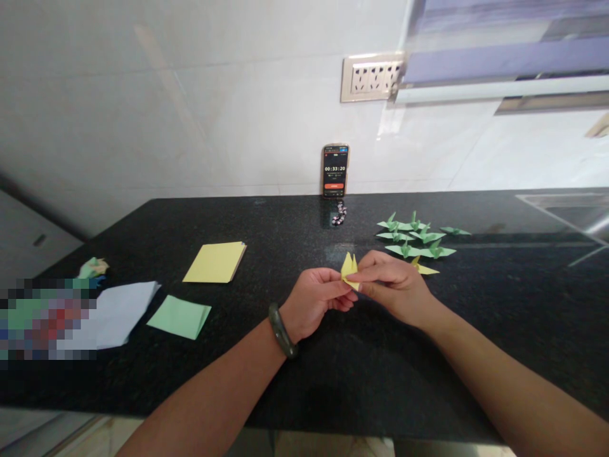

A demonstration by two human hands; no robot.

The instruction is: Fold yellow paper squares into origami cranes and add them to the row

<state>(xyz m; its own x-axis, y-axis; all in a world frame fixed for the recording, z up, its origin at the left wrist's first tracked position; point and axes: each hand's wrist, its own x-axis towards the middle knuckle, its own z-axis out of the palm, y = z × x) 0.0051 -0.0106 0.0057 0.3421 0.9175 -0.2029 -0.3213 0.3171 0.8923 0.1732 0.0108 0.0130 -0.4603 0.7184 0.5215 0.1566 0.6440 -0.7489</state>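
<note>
A small piece of folded yellow paper [349, 264] with pointed tips stands up between my fingertips, above the dark countertop. My left hand [320, 298] pinches its lower left part, thumb on the near side. From the right, my right hand [397, 285] grips the same paper between thumb and fingers. Just beyond my right hand lies a yellow folded paper crane [425, 268], partly hidden by the hand. Several green paper cranes [412, 235] sit in a cluster behind it.
A yellow paper stack [214, 263], a green paper square [179, 316] and white paper [126, 311] lie at left. A phone [335, 171] showing a timer leans on the wall, a beaded strap [339, 214] below it. A socket panel [373, 77] is above.
</note>
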